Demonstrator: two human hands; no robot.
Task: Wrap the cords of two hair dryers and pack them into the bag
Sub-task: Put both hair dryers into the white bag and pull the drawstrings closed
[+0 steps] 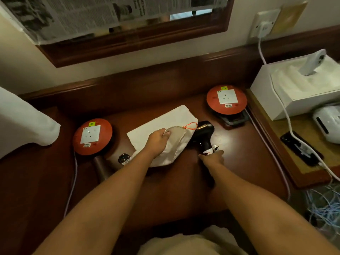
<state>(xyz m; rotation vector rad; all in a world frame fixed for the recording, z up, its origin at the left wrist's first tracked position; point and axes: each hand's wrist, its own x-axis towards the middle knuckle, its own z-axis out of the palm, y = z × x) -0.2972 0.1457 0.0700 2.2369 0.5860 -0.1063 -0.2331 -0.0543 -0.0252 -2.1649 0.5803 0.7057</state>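
Black hair dryer [203, 134] lies just right of the cloth bag [161, 129], handle toward the person, barrel at the bag mouth; right hand [212, 157] grips the handle end, left hand [158, 139] pinches the bag's rim; reel labels unreadable.

I seem to be in a hotel room or bedroom: dark wooden table [239, 162], framed mirror [128, 39], wall socket [265, 24], tissue box [294, 89] and white bedding [22, 122].
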